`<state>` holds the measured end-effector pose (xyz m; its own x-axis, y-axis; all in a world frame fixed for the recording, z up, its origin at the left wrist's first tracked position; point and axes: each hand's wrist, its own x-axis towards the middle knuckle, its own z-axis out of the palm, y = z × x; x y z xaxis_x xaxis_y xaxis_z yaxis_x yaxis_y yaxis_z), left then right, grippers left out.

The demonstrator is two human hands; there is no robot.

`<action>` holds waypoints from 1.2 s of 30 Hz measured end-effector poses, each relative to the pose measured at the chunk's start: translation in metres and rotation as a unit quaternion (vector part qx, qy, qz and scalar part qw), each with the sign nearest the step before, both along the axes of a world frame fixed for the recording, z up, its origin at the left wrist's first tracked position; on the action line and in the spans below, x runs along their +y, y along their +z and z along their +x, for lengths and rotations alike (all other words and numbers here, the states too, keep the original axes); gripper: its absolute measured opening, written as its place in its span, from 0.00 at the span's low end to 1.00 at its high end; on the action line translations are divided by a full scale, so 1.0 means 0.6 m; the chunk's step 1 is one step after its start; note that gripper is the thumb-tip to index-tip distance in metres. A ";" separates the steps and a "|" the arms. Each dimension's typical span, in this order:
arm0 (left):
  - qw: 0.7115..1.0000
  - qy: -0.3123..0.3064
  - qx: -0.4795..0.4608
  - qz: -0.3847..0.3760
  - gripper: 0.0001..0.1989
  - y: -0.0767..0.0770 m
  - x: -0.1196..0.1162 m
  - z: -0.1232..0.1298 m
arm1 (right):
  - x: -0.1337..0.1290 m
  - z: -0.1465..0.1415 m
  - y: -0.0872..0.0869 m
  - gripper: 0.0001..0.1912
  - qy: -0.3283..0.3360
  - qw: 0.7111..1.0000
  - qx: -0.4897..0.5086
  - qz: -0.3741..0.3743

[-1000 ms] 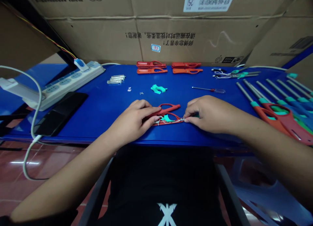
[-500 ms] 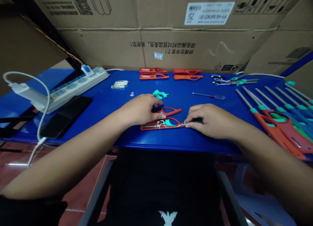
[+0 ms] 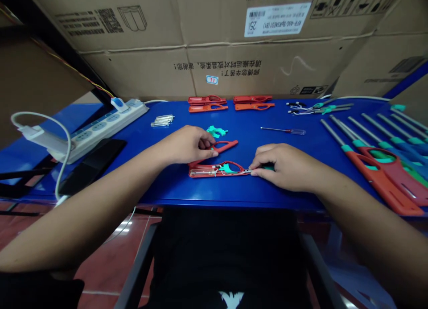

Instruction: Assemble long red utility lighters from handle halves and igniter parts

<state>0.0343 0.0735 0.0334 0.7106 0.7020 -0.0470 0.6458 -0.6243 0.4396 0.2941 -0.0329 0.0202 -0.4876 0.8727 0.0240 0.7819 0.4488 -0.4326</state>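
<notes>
- Pinching the red upper shell half (image 3: pixel 229 145), the left grip (image 3: pixel 194 144), a bare hand, is closed around its middle as I watch from afar through the head camera.
- The right grip (image 3: pixel 279 168), thumb and fingers drawn together, holds the metal end (image 3: pixel 246 171) at the nose of the lower shell half (image 3: pixel 214 176); I cannot identify the bit of green beside its palm.
- The lower shell half lies open side up near the front edge of the blue bench (image 3: pixel 180 188), with the upper one slanted just behind it; whether their left ends touch, I cannot tell.
- Inside the lower half I see a clear tube (image 3: pixel 202 172), white wires (image 3: pixel 218 167) and a teal insert (image 3: pixel 227 168).
- Just behind the left grip's fingers rests a loose teal piece (image 3: pixel 217 131); farther left, small clear cylinders (image 3: pixel 162 121).
- A screwdriver (image 3: pixel 284 130) lies behind the right grip.
- Along the back sit orange-red shells (image 3: pixel 244 107) and, to my right, wired metal rods (image 3: pixel 334 108).
- Rod-tipped lighters (image 3: pixel 377 179) fan out at far right.
- At far left, a power strip (image 3: pixel 93 128) stands beside a black phone (image 3: pixel 90 166).
- A cardboard box (image 3: pixel 150 72) backs the scene.
</notes>
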 end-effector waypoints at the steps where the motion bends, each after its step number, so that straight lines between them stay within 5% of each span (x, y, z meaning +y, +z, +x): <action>1: 1.000 0.009 0.000 0.014 0.22 -0.001 -0.001 -0.002 | 0.000 0.000 0.000 0.08 -0.001 1.000 0.000 -0.001; 5: 0.997 0.060 0.016 0.039 0.24 -0.009 -0.005 0.001 | -0.001 -0.002 0.001 0.08 -0.001 1.000 0.002 -0.002; 11: 0.986 0.129 -0.048 -0.097 0.20 -0.029 0.005 0.007 | -0.002 -0.001 0.001 0.08 0.000 1.000 0.012 -0.005; 17: 0.982 0.100 -0.068 -0.144 0.26 -0.023 0.018 -0.010 | -0.003 -0.001 -0.001 0.08 0.000 1.000 0.012 -0.004; 26: 0.997 0.066 0.009 -0.043 0.22 -0.016 0.029 -0.062 | -0.003 -0.002 -0.001 0.09 -0.007 1.000 0.019 -0.011; 32: 0.982 0.040 -0.125 -0.139 0.28 -0.020 0.010 -0.068 | -0.004 0.000 -0.002 0.09 -0.007 1.000 0.024 -0.012; 36: 0.992 0.041 -0.045 -0.109 0.30 -0.011 -0.001 -0.057 | -0.004 0.000 -0.003 0.09 -0.007 1.000 0.025 -0.012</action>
<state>0.0003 0.0732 0.0265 0.6596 0.7379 -0.1431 0.6430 -0.4553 0.6158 0.2941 -0.0352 0.0186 -0.4734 0.8804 0.0277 0.7655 0.4268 -0.4815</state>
